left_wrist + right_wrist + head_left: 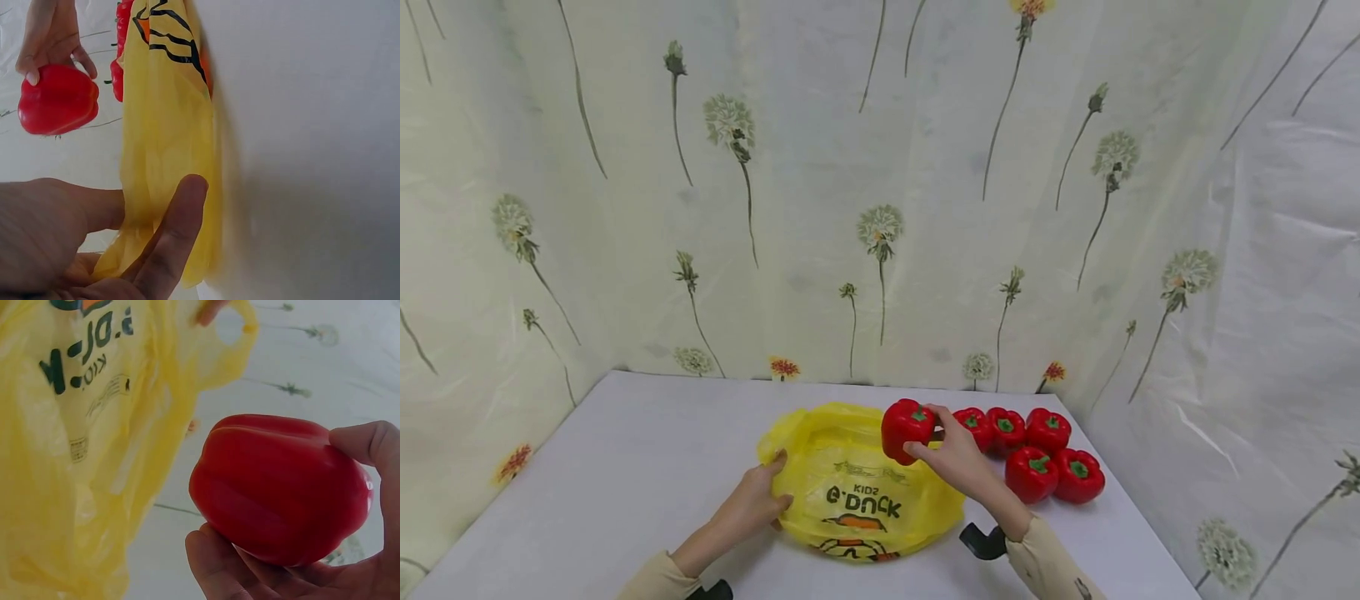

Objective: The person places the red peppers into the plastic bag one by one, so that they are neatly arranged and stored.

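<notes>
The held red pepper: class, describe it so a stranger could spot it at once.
On the white table, find the yellow bag. In the head view, the right hand holds the red pepper at the bag's upper right. Only it is gripped; five others sit further right.

left grip (59,234) on yellow bag (165,137), right grip (53,34) holding red pepper (57,103), more peppers (117,81) partly hidden, white table (306,125)

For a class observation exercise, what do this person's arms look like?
The cream fabric left sleeve and matching right sleeve end on the forearms; the right bears a small dark marking. A curved black right-wrist piece and black left-wrist piece show too.
</notes>
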`<state>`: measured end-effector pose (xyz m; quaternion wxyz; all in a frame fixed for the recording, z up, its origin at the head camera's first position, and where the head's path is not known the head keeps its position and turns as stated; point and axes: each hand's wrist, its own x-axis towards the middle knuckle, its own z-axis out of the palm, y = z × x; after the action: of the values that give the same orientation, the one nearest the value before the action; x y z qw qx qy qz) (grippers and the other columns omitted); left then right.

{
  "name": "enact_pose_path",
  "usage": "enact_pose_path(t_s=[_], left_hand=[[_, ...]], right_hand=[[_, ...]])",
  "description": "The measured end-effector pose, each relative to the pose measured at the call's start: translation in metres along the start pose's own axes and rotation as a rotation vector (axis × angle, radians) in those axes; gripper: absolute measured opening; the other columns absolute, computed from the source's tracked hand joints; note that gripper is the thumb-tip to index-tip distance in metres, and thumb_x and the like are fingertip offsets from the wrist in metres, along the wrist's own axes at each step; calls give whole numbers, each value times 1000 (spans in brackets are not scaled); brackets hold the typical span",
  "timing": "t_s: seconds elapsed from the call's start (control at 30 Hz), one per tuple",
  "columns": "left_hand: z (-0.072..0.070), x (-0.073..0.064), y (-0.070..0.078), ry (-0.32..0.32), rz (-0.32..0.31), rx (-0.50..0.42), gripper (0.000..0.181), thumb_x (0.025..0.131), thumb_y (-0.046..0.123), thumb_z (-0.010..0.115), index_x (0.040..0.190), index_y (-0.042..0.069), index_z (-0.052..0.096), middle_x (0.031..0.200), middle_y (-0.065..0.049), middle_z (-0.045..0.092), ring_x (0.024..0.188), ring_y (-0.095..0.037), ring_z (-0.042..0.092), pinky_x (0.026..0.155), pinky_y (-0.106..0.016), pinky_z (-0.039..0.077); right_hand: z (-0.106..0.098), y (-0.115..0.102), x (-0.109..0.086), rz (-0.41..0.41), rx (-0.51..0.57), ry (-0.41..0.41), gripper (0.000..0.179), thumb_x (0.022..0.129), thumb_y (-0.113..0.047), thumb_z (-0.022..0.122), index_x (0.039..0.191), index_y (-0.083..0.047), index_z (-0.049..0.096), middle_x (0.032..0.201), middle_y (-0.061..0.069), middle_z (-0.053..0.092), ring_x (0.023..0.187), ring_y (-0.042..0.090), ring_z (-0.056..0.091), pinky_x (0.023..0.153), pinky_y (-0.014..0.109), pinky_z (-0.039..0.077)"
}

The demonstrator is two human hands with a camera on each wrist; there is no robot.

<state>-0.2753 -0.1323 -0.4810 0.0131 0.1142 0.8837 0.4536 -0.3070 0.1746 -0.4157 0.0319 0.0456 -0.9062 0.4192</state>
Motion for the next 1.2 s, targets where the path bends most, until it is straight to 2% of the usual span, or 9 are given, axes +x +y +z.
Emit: enact_pose_path(t_s=[0.23,0.53,0.7,0.97,1.2], left_hand=[[6,-2,5,-6,10,46,69,83,-2,64,142,-15,31,140,-41,37,43,-9,53,39,-22,46],[6,-5,13,-46,1,28,68,85,-2,63,142,-16,29,141,-40,37,45,-10,54,40,-22,47],[6,-4,10,-65,-11,21,69,84,-1,64,142,-16,29,141,-40,37,46,-11,53,41,-22,46],[10,-1,6,-58,16,47,68,85,0,65,141,-18,30,141,-41,36,45,-8,51,40,-20,45],[12,-2,7,-39,32,90,69,80,-3,67,139,-19,33,143,-40,33,63,-13,52,45,-21,45]], right_hand=[[9,-8,7,-26,15,-17,76,75,-33,80,138,-15,43,130,7,57,112,28,56,82,41,57],[18,-15,12,-36,26,-54,74,75,-36,80,138,-16,44,128,6,58,109,25,57,80,39,57],[21,-18,13,-52,51,-63,74,76,-34,79,138,-15,44,126,6,59,107,25,57,78,37,57],[27,-19,18,-78,64,-94,72,78,-34,77,138,-15,44,128,8,58,106,26,58,79,37,57],[35,-25,23,-109,73,-131,69,79,-34,76,137,-14,44,130,11,57,107,28,59,80,38,57]])
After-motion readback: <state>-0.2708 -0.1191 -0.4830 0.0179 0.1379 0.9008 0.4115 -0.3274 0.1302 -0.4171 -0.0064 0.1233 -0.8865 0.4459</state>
